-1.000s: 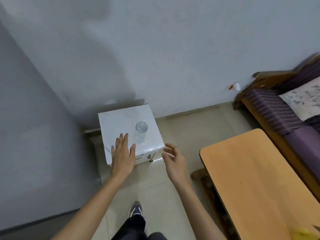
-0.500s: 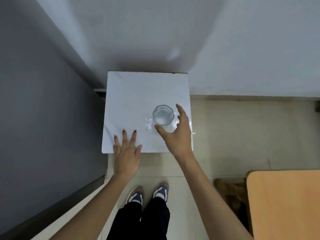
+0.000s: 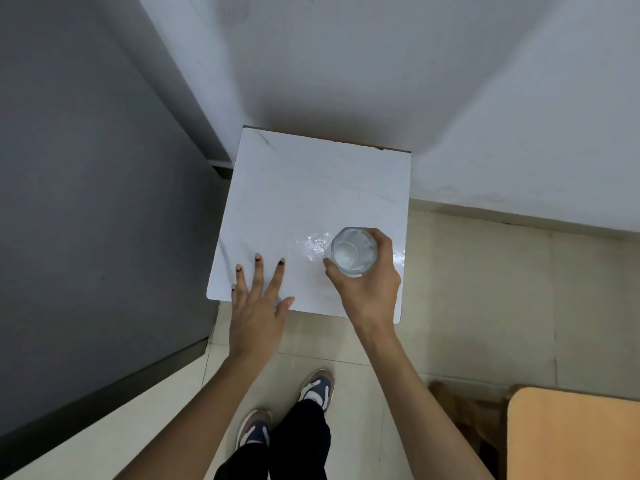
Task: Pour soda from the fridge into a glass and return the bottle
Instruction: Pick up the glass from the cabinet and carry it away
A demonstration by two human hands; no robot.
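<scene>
A clear, empty drinking glass stands near the front right of a white marble-look cabinet top. My right hand is wrapped around the glass, thumb on its left side and fingers on its right. My left hand is flat with spread fingers over the front left edge of the white top. No soda bottle is in view, and no fridge door shows from this angle.
A grey wall or panel rises on the left and a white wall behind. A wooden table corner sits at the lower right. My feet stand on beige floor tiles before the cabinet.
My right hand has closed around the glass, which it was only reaching beside half a second ago. The view has moved closer over the white top. My left hand stays flat at the front edge.
</scene>
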